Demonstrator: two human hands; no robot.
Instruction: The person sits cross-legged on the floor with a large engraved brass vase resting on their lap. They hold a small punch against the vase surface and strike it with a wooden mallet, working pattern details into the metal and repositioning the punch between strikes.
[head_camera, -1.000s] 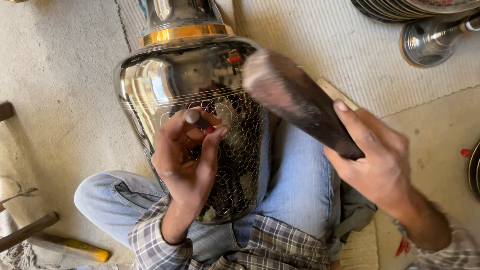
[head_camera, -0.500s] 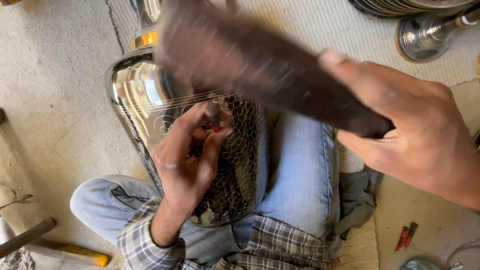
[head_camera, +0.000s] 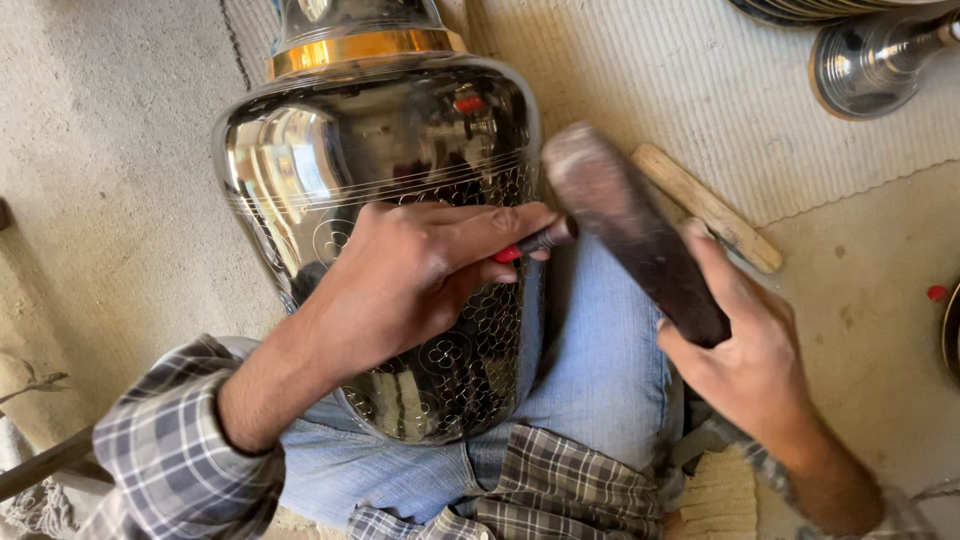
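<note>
A large shiny dark metal vase (head_camera: 370, 150) with a gold band lies across my lap, its lower body covered in engraved circle patterns. My left hand (head_camera: 420, 275) rests on the vase and pinches a small punch tool (head_camera: 540, 240) with a red band, tip against the metal. My right hand (head_camera: 750, 360) grips a dark wooden mallet (head_camera: 625, 225), whose head sits at the punch's end.
A wooden stick (head_camera: 705, 205) lies on the ribbed mat (head_camera: 650, 80) to the right. A metal stand (head_camera: 865, 60) and stacked plates sit at the top right. Bare concrete floor (head_camera: 110, 180) spreads to the left.
The mallet, raised high and blurred half a second ago, has come down onto the punch. My left hand has shifted right across the vase, the punch now pointing sideways.
</note>
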